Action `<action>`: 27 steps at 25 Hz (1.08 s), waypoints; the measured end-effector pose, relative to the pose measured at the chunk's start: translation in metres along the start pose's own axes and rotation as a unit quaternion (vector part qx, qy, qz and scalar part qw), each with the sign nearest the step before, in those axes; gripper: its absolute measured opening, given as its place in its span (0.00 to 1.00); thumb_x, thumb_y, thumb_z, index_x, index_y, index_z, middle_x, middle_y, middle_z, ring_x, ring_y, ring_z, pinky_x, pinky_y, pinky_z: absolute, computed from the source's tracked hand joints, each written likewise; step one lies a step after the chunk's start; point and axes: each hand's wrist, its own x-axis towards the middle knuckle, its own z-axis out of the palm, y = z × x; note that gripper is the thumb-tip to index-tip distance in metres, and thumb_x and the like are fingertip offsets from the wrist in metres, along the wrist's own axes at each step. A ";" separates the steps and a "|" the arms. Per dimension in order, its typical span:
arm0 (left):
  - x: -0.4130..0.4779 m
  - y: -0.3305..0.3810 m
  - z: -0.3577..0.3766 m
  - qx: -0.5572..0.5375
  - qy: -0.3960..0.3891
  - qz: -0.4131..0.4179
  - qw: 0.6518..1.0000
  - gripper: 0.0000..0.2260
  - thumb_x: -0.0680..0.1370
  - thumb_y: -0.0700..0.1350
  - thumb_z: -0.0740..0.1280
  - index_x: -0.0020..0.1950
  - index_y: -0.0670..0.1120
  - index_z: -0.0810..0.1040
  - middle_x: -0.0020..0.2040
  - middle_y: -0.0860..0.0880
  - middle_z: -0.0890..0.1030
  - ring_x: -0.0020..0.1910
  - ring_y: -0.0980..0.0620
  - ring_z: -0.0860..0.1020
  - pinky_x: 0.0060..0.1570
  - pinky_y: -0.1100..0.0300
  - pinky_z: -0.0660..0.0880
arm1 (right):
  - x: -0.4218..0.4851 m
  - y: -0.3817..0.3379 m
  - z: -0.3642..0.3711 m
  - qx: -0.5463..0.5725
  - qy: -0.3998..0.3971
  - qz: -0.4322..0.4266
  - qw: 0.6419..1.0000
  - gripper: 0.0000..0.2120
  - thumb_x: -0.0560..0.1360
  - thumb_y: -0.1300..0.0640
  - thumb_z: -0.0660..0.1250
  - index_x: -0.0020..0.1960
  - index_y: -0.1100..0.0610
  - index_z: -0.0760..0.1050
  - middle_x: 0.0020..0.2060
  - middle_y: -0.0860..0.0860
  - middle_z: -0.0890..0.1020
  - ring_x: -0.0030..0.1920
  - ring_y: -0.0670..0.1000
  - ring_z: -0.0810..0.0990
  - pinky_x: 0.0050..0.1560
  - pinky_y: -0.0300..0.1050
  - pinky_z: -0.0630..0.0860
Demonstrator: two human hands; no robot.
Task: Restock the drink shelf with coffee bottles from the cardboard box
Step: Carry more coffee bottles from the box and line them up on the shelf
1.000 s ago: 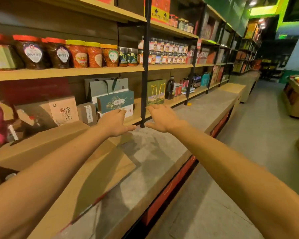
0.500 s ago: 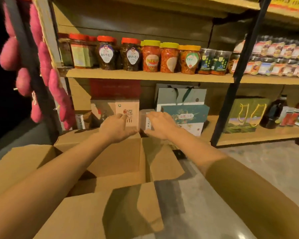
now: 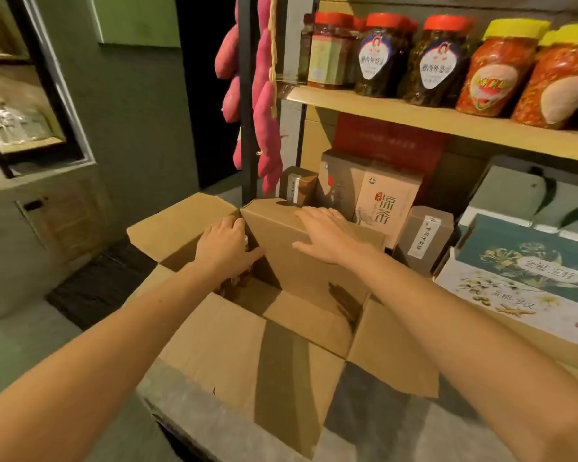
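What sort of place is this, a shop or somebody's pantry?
Probably a small grocery shop: labelled jars line a wooden shelf, boxed tea packs stand beneath, and an open cardboard box sits on the counter.

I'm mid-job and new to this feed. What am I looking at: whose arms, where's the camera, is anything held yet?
No machine here: these are a person's bare arms, filmed by one wide camera worn on their head, looking forward and down. An open cardboard box sits on a grey counter. The right hand lies flat on the box's raised flap. The left hand reaches down inside the box; whether its grip has closed on anything is hidden. Behind, shelves carry jars and tea boxes.
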 end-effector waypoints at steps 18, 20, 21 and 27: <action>0.057 0.011 0.118 -0.054 0.034 -0.269 0.961 0.31 0.77 0.54 0.65 0.74 0.43 0.57 0.72 0.45 0.64 0.71 0.47 0.64 0.68 0.53 0.65 | 0.129 0.002 0.140 0.191 -0.053 -0.123 0.972 0.29 0.78 0.51 0.63 0.75 0.54 0.57 0.74 0.53 0.62 0.74 0.54 0.62 0.71 0.51 0.62; 0.072 0.010 0.132 -0.097 0.043 -0.318 0.942 0.32 0.77 0.49 0.65 0.76 0.43 0.53 0.74 0.45 0.62 0.72 0.46 0.64 0.67 0.53 0.67 | 0.138 0.000 0.161 0.255 -0.039 -0.096 0.961 0.30 0.78 0.52 0.63 0.76 0.53 0.55 0.75 0.52 0.61 0.75 0.53 0.60 0.71 0.50 0.62; 0.079 0.008 0.138 -0.122 0.055 -0.341 0.930 0.33 0.77 0.47 0.65 0.76 0.43 0.52 0.74 0.44 0.62 0.72 0.46 0.64 0.67 0.53 0.67 | 0.143 -0.002 0.171 0.294 -0.030 -0.077 0.952 0.31 0.78 0.52 0.63 0.76 0.53 0.54 0.75 0.52 0.60 0.75 0.53 0.59 0.72 0.50 0.61; 0.107 0.012 0.183 -0.234 0.188 -0.455 0.838 0.29 0.78 0.38 0.62 0.76 0.45 0.53 0.75 0.47 0.59 0.73 0.47 0.61 0.70 0.53 0.61 | 0.165 -0.014 0.229 0.444 -0.056 -0.009 0.894 0.29 0.80 0.54 0.60 0.77 0.54 0.51 0.76 0.52 0.60 0.75 0.51 0.58 0.72 0.45 0.58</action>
